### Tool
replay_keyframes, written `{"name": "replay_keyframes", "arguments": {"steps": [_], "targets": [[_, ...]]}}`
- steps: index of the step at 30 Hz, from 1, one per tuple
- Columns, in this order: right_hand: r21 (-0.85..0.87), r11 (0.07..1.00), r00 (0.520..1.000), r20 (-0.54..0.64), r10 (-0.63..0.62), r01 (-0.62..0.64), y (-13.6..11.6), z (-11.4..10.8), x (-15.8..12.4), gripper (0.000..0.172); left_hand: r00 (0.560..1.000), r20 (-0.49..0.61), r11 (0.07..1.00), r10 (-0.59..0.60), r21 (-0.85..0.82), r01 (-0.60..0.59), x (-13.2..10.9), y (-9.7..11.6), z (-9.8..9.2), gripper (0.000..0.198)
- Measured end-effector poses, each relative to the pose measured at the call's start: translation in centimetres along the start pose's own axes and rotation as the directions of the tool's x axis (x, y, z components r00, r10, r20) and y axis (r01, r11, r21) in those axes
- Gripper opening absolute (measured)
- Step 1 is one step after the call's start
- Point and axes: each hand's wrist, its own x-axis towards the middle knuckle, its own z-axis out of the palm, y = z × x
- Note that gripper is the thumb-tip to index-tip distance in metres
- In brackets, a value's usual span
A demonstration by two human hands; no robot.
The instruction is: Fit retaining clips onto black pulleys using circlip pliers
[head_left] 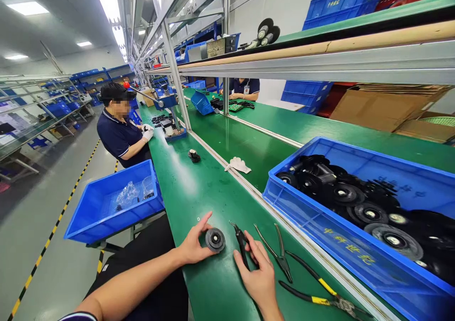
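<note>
A small black round wheel part (215, 239) lies on the green bench (213, 193) near its front edge. My left hand (195, 243) pinches its left rim with thumb and fingers. My right hand (256, 270) is closed round the handles of black pliers (241, 245), whose jaws point away from me just right of the wheel. Another pair of bare-metal pliers (279, 254) and a yellow-marked pair (320, 290) lie on the bench to the right of my right hand.
A blue crate (284, 202) full of black wheel parts stands at the right. A blue bin (106, 217) with clear bags hangs off the bench's left side. A white glove (238, 164) and a lone black part (194, 156) lie further along. Two people work further along the bench.
</note>
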Motion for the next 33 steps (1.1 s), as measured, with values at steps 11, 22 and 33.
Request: {"name": "replay_keyframes", "arguments": {"steps": [11,22,33], "targets": [[-0.147,0.975,0.982,0.119,-0.149,0.166,0.4,0.5,-0.7,0.055,0.988,-0.152,0.976,0.009,0.214,0.024,1.7,2.0,-2.7,0.092],[-0.191,0.957,0.973,0.123,-0.196,0.217,0.1,0.4,-0.7,0.060,0.995,-0.042,0.924,0.095,0.376,-0.073,1.3,2.6,-3.5,0.085],[-0.278,0.916,0.957,0.106,-0.271,0.290,-0.8,0.1,-0.1,0.061,0.988,0.016,0.878,0.154,0.456,-0.144,1.5,3.0,-4.1,0.083]]}}
